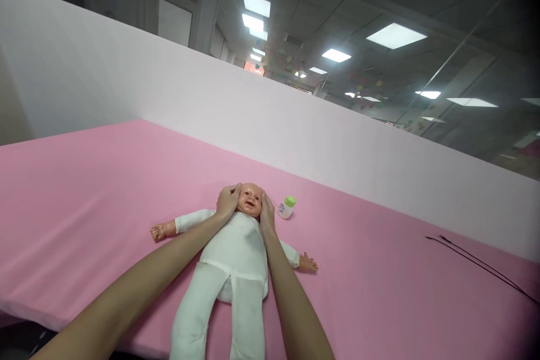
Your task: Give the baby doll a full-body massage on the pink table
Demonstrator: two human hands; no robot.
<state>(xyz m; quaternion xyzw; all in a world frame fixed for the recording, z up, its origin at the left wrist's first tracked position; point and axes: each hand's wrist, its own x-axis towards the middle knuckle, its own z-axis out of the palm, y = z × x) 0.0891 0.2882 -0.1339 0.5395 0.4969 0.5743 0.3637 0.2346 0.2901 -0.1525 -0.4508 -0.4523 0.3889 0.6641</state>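
A baby doll point(234, 242) with a white cloth body lies on its back, arms spread out to both sides. Its hard plastic head point(250, 200) is held between my two hands. My left hand point(228, 201), fingers curled, presses against the left side of the head. On the opposite side my right hand point(267, 212) cups the cheek and ear, with its fingers partly hidden. Just right of that hand stands a small clear bottle point(286, 211) with a green cap, slightly tilted in view and touched by neither hand.
Pink sheeting point(371, 270) covers the table under the doll. A white partition point(270, 118) runs along its back edge. Thin black cables point(476, 263) lie at the right. The table's front edge shows at the lower left.
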